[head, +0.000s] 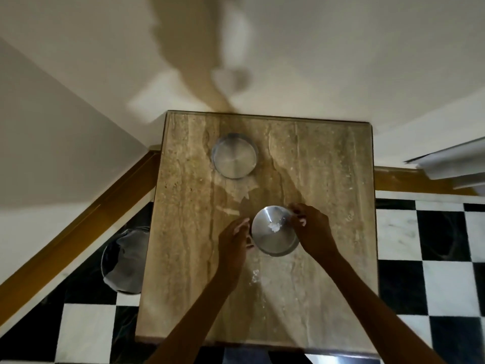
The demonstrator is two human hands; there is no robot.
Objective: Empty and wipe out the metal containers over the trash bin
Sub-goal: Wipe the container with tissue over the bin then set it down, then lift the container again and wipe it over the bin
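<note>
Well to the left of your left hand (pixel 233 239), on the black-and-white checkered floor (pixel 443 282) beside the counter (pixel 183 232), stands the round bin lined with a dark bag (pixel 124 260). Your left hand rests open, fingers against the left side of the round shiny metal container (pixel 274 231). Beyond it, farther up the beige stone counter, sits a second round metal container (pixel 234 159). Your right hand (pixel 312 228) grips the near container's right rim; a small white scrap (pixel 275 227) lies inside.

Near metal container (pixel 275 230) sits on the table with a small white clump inside, far container (pixel 234 158) upright and seemingly empty, lined trash bin (pixel 125 260) on the floor, left.
</note>
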